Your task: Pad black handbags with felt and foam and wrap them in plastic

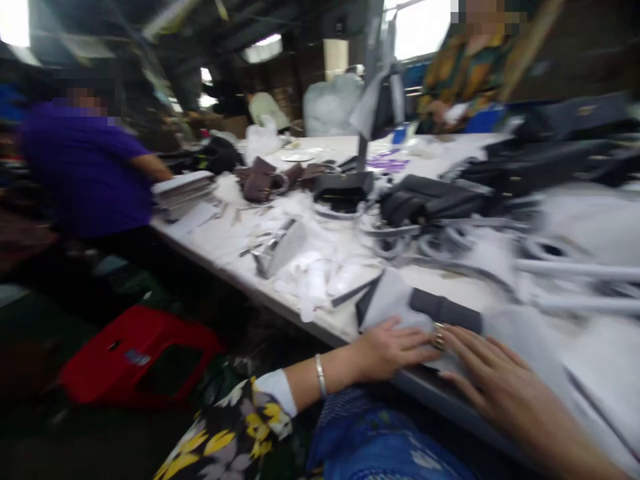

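Note:
In front of me at the table's near edge lies a dark grey bag piece (pixel 445 309), partly covered by a pale wrapping sheet (pixel 393 301). My left hand (pixel 393 348) rests on it with fingers stretched out to the right. From the other side my right hand (pixel 493 372) lies over the same piece, fingers extended and slightly apart. A small gold-coloured metal fitting (pixel 439 337) shows between the fingertips of both hands. Neither hand is closed around anything. What lies under the palms is hidden.
The white table (pixel 240 243) carries crumpled white wrapping (pixel 313 273), a black handbag (pixel 344 190), brown bags (pixel 260 181) and a dark bag pile (pixel 430 200). A red plastic stool (pixel 135 360) is on the floor at left. One person (pixel 90 167) works at left, another (pixel 460 80) across.

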`<state>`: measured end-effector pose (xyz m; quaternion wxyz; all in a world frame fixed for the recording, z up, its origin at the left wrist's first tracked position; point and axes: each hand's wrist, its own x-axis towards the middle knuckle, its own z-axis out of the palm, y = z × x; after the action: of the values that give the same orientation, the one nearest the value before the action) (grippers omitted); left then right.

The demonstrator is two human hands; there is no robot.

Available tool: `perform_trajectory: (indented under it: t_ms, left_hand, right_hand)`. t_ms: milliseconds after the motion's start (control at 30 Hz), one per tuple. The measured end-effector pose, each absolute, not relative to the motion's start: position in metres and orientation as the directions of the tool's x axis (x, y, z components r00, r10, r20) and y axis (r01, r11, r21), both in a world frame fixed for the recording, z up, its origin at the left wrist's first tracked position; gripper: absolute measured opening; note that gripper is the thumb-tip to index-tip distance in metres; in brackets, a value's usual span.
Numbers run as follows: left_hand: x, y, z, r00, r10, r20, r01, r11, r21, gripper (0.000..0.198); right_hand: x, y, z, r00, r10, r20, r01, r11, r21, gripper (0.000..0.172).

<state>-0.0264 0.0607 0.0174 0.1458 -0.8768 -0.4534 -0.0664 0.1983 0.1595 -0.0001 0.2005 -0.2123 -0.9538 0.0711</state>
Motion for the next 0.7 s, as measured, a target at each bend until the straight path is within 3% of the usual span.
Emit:
perform_trajectory:
  t_ms: [100, 200, 467, 600, 700]
  left_hand:
    - [-0.028, 0.07, -0.001, 0.557, 0.785, 0.27, 0.812, -0.583, 0.019, 0.051]
    - [-0.025, 0.076, -0.003, 0.566, 0.782, 0.262, 0.809, -0.588, 0.006, 0.061]
    - [-0.001, 0.072, 0.002, 0.548, 0.759, 0.352, 0.836, -0.492, -0.242, 0.065]
    - [-0.003, 0.074, -0.027, 0.505, 0.725, 0.468, 0.858, -0.482, -0.179, 0.065]
    - [-0.005, 0.076, -0.044, 0.472, 0.73, 0.494, 0.874, -0.461, -0.154, 0.066]
  right_hand:
    - [0.228, 0.144, 0.016, -0.879, 0.423, 0.222, 0.422, 0.905, -0.055, 0.076]
    - [0.223, 0.152, 0.015, -0.891, 0.417, 0.181, 0.415, 0.908, -0.052, 0.077]
    - [0.224, 0.152, 0.01, -0.865, 0.47, 0.178, 0.429, 0.875, -0.223, 0.063]
    - [0.223, 0.15, 0.024, -0.856, 0.49, 0.166, 0.406, 0.835, -0.371, 0.071]
    - [0.231, 0.171, 0.048, -0.88, 0.44, 0.179, 0.296, 0.803, -0.518, 0.045]
